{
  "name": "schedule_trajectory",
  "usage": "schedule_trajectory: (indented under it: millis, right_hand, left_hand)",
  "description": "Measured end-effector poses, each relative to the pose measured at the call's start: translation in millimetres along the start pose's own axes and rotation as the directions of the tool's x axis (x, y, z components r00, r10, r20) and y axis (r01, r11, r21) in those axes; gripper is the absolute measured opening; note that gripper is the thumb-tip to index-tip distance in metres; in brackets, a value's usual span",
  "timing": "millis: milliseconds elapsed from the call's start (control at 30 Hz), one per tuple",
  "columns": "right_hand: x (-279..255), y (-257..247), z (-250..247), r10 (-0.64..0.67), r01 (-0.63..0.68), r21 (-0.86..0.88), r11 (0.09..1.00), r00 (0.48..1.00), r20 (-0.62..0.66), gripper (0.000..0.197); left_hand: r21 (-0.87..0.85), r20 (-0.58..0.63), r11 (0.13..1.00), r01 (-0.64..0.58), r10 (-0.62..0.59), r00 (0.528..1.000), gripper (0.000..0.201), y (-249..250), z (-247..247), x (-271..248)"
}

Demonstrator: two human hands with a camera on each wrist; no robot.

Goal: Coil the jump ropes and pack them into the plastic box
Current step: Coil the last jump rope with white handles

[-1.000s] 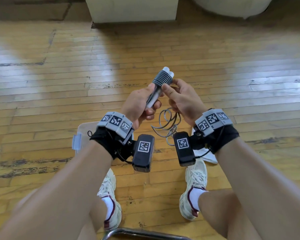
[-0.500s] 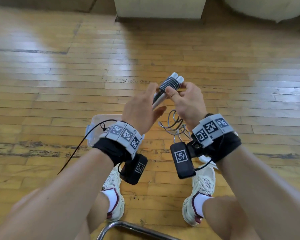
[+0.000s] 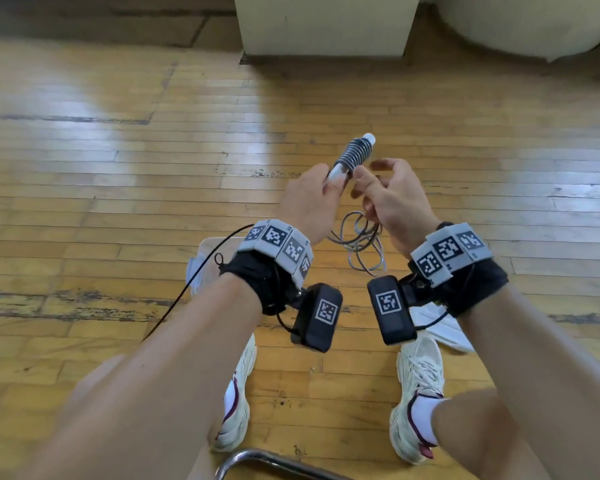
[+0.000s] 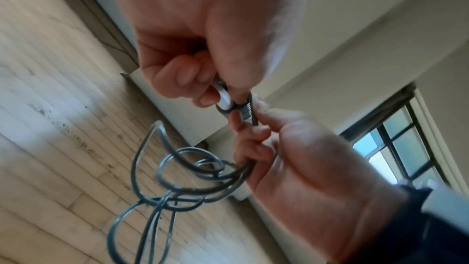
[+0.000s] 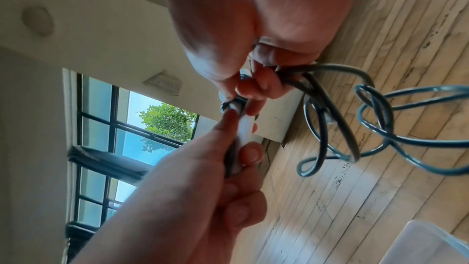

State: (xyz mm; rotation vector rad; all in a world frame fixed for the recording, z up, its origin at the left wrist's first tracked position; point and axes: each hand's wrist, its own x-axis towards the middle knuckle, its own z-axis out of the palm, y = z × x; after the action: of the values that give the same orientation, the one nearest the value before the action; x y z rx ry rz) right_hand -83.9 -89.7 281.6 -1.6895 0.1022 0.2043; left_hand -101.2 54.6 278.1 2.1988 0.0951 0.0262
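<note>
My left hand [image 3: 312, 199] grips the white jump-rope handles [image 3: 355, 155], held up and tilted away, with grey cord wound tightly round their upper part. My right hand [image 3: 388, 199] sits just right of them and pinches the loose grey cord [image 3: 359, 242], whose loops hang below both hands. In the left wrist view the handles [image 4: 225, 101] show between the two hands and the cord [image 4: 182, 178] dangles in tangled loops. The right wrist view shows the handles [image 5: 242, 127] and cord [image 5: 375, 119] too. The clear plastic box [image 3: 205, 261] stands on the floor behind my left wrist, mostly hidden.
A wooden floor [image 3: 118, 168] lies all round. A pale block [image 3: 326, 22] and a round pale object [image 3: 534, 22] stand at the far edge. A white lid-like sheet [image 3: 440, 327] lies by my right shoe. A chrome chair tube [image 3: 264, 462] curves below my knees.
Both hands have risen and shifted slightly right. My right thumb has come off the wound coil and the fingers have spread, with the loose loops still hanging from that hand.
</note>
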Motion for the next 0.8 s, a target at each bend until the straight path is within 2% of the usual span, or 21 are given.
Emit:
schedule_trajectory:
  millis: [100, 233, 300, 400, 500, 600, 633, 700, 800]
  right_hand:
    - [-3, 3, -4, 0.001, -0.007, 0.037, 0.999, 0.989, 0.149, 0.011]
    - [-3, 5, -6, 0.016, -0.034, 0.074, 0.997, 0.972, 0.235, 0.010]
    - [0, 4, -6, 0.038, -0.060, 0.079, 0.995, 0.968, 0.248, 0.012]
    - [4, 4, -7, 0.054, -0.074, 0.073, 0.995, 0.968, 0.246, 0.017]
    - [11, 3, -9, 0.041, -0.057, 0.083, 0.995, 0.982, 0.184, 0.033]
    - [18, 3, -11, -0.076, 0.075, 0.017, 0.997, 0.983, 0.168, 0.078]
    - [18, 4, -11, -0.115, 0.122, -0.032, 0.992, 0.977, 0.181, 0.082]
    - [18, 9, -9, -0.164, 0.183, -0.093, 0.979, 0.970, 0.177, 0.073]
    - [20, 15, -4, -0.174, 0.187, -0.114, 0.976, 0.978, 0.116, 0.062]
  left_hand:
    - [-0.245, 0.020, 0.963, 0.116, -0.114, 0.993, 0.035, 1, 4, -9]
    - [-0.457, 0.056, 0.858, 0.234, -0.235, 0.970, 0.032, 1, 11, -13]
    - [-0.586, 0.100, 0.760, 0.282, -0.277, 0.956, 0.032, 4, 12, -14]
    - [-0.737, 0.238, 0.572, 0.360, -0.279, 0.930, 0.032, 9, 5, -15]
    - [-0.780, 0.376, 0.455, 0.430, -0.209, 0.903, 0.038, 8, -7, -12]
    - [-0.782, 0.481, 0.384, 0.491, -0.130, 0.867, 0.038, 3, -14, -9]
    - [-0.776, 0.503, 0.377, 0.505, -0.111, 0.857, 0.038, 2, -16, -9]
    - [-0.748, 0.524, 0.418, 0.516, -0.106, 0.845, 0.039, -2, -16, -7]
    - [-0.664, 0.455, 0.575, 0.477, -0.195, 0.869, 0.041, -7, -16, -3]
